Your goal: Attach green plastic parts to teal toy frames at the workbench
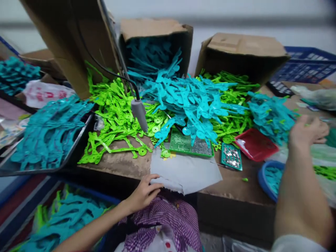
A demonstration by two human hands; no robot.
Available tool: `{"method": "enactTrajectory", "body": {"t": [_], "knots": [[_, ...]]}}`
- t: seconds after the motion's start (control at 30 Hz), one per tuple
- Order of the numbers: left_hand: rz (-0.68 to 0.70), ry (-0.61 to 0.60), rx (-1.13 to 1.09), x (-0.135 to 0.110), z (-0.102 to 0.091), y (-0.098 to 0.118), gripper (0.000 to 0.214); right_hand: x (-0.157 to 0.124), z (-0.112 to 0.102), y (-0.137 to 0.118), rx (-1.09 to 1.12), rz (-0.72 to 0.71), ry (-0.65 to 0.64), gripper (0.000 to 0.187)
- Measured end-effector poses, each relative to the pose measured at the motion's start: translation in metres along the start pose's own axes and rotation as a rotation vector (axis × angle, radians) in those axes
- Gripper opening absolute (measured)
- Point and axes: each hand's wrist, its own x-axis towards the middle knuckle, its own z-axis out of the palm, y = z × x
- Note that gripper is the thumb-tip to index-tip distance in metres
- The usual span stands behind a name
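Observation:
My left hand (147,191) rests at the table's front edge with its fingers apart, over the torn edge of a grey-white sheet (189,171). Over at the far right, my right hand (308,131) is stretched out beside a pile of turquoise plastic parts (273,115). Its fingers look bent but are blurred, so any hold is hidden. Behind the sheet lies a green tray (193,148) of small metal pieces, with a smaller tray (231,156) of silvery discs to its right. A heap of flat turquoise plastic parts (191,101) lies over lime green ones (118,112).
A grey tool head (139,114) hangs on a cable above the heap. Two tipped cardboard boxes (157,29) stand behind. To the right are a red tray (257,144) and a blue bowl (265,182). A bin of turquoise parts (52,129) stands left.

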Motion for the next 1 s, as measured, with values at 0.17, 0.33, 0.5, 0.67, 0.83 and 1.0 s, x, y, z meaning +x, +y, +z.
{"method": "enactTrajectory", "body": {"t": [0.17, 0.33, 0.5, 0.67, 0.83, 1.0], "knots": [[-0.063, -0.025, -0.008, -0.002, -0.014, -0.021, 0.024, -0.129, 0.002, -0.124, 0.334, -0.516, -0.44, 0.049], [-0.058, 0.015, -0.025, 0.012, -0.026, -0.03, 0.026, -0.154, 0.048, -0.219, 0.102, -0.28, -0.523, 0.078], [-0.169, 0.176, -0.088, -0.002, -0.029, -0.04, 0.024, -0.13, 0.086, -0.244, -0.042, -0.252, -0.66, 0.084], [-0.236, 0.209, -0.005, 0.008, -0.05, -0.082, 0.024, -0.118, 0.099, -0.229, 0.105, -0.031, -0.465, 0.076], [-0.242, -0.053, 0.106, 0.089, -0.058, -0.132, 0.027, -0.105, 0.097, -0.204, 0.452, -0.199, -0.194, 0.055], [-0.213, -0.288, 0.224, 0.146, -0.027, -0.15, 0.049, -0.148, 0.006, -0.167, 0.613, -0.483, -0.131, 0.069]]}}
